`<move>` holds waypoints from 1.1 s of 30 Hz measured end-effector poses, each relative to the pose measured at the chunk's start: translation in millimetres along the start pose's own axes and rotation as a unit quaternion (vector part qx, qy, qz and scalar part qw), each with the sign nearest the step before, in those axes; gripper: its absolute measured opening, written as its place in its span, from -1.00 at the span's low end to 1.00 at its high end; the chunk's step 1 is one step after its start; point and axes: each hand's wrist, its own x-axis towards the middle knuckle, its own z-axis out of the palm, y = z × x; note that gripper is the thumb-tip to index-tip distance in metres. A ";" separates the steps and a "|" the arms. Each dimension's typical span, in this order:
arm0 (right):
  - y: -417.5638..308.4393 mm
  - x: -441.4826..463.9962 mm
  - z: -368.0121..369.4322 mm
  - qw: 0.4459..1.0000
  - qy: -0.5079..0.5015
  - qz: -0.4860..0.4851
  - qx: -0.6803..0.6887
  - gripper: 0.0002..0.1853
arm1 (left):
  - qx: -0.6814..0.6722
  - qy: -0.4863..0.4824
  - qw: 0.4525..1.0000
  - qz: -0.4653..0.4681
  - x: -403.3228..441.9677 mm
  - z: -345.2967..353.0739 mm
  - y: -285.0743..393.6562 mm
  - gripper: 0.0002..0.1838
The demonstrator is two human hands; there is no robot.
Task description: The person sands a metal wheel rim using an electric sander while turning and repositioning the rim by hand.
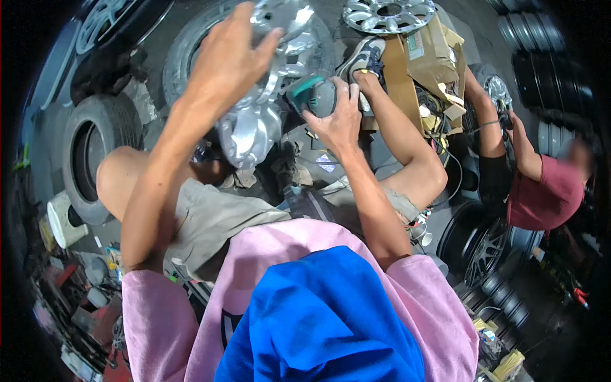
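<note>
So the right hand [337,121] has a grey-and-teal power tool [323,97] (looks like a sander to me, but part of it is covered by the hand) wrapped in its fingers, a proper full grip. The left hand [228,58] is up over the shiny silver wheel [248,137], thumb spread well away from the fingers, nothing visible in it; can't tell if it's touching the metal. That wheel sits on the floor in front of the person, with the tool just beside it on the right. There's a tyre [119,124] standing near the left knee, a multi-spoke wheel [364,20] up top, and a cardboard box [436,60] by the right foot. Off to the right, a co-worker in a maroon shirt [544,194] is reaching to another wheel [495,89].
</note>
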 end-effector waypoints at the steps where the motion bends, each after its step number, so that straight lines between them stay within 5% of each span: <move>1: 5.0 -1.2 4.1 1.000 0.007 0.003 -0.003 -0.06 | -0.003 -0.001 1.000 0.008 1.4 -3.3 -2.6 -0.51; 4: 18.1 -11.2 15.0 0.994 0.025 0.107 0.017 -0.13 | -0.021 -0.055 0.997 -0.058 0.1 -16.5 -18.7 -0.54; 11: 93.8 -39.3 24.6 0.978 0.037 0.090 0.186 -0.22 | -0.068 -0.049 0.983 -0.164 -17.4 -41.0 -63.4 -0.50; 13: 85.0 -25.4 -9.4 0.822 -0.061 0.311 0.473 -0.26 | -0.073 -0.027 0.983 -0.168 -25.4 -36.1 -94.7 -0.51; 15: 93.2 -19.0 -19.9 0.701 -0.013 0.331 0.632 -0.35 | -0.055 -0.022 0.972 -0.227 -29.4 -37.0 -106.2 -0.51; 17: 104.3 -13.8 -24.5 0.591 -0.013 0.284 0.755 -0.36 | -0.059 -0.002 0.971 -0.232 -30.2 -37.4 -105.3 -0.52; 18: 113.4 -13.1 -21.9 0.596 -0.012 0.281 0.752 -0.36 | -0.033 -0.005 0.975 -0.219 -29.7 -36.6 -106.3 -0.51; 20: 139.4 -16.0 -13.2 0.435 -0.031 0.209 0.875 -0.31 | -0.017 -0.008 0.979 -0.204 -27.3 -36.4 -97.3 -0.50; 23: 158.5 -21.4 -8.5 0.398 -0.050 0.171 0.900 -0.19 | -0.060 -0.046 0.962 -0.262 -20.2 -40.2 -78.8 -0.46; 25: 140.6 -22.4 -22.1 0.424 -0.004 0.223 0.877 -0.15 | -0.013 0.001 0.981 -0.194 -20.9 -38.0 -83.1 -0.42; 27: 114.9 -14.7 -28.5 0.564 0.085 0.330 0.752 -0.14 | 0.018 -0.003 0.978 -0.207 -20.0 -36.1 -81.2 -0.41; 29: 98.0 -7.4 -31.0 0.581 0.011 0.310 0.752 -0.22 | 0.054 -0.005 0.974 -0.221 -21.6 -39.6 -83.6 -0.41; 31: 94.7 -4.9 -24.3 0.728 -0.014 0.300 0.617 -0.28 | 0.007 -0.015 0.974 -0.224 -22.0 -37.6 -88.6 -0.42; 33: 82.5 -8.3 -16.7 0.741 -0.018 0.308 0.596 -0.36 | 0.002 0.003 0.978 -0.210 -24.5 -32.6 -92.4 -0.43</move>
